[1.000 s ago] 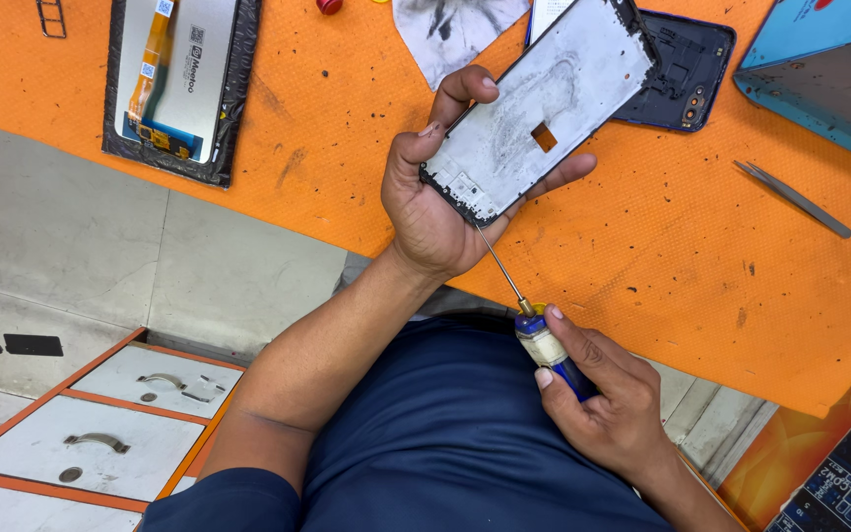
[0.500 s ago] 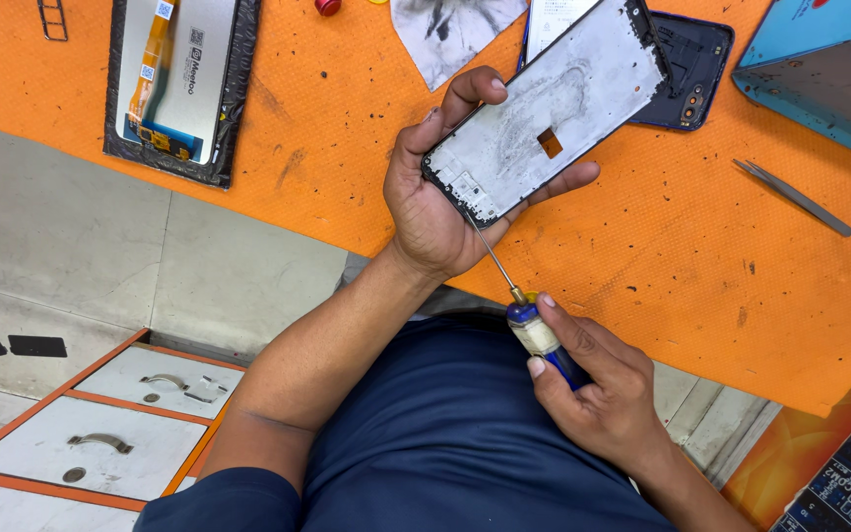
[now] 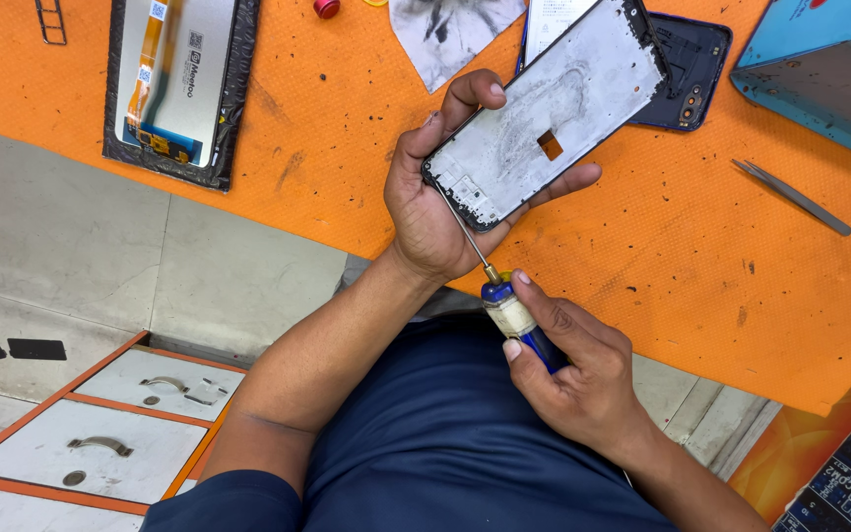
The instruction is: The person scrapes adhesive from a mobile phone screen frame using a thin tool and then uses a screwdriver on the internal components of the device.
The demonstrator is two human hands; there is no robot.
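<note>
While the left hand (image 3: pixel 435 212) clasps the phone frame (image 3: pixel 549 108) mid-frame, the right hand (image 3: pixel 573 369) grips the screwdriver (image 3: pixel 504 296), whose thin tip could slip and gouge it.

Phone repair workshop, orange work mat (image 3: pixel 347 148), loose screen panel (image 3: pixel 177 84), tweezers (image 3: pixel 790 197), drawer cabinet (image 3: pixel 100 433)

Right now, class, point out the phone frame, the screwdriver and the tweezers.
phone frame (image 3: pixel 544 123), head view, on its grey inner plate.
screwdriver (image 3: pixel 510 313), head view, on its taped handle.
tweezers (image 3: pixel 792 197), head view, on the middle of its arms.
</note>
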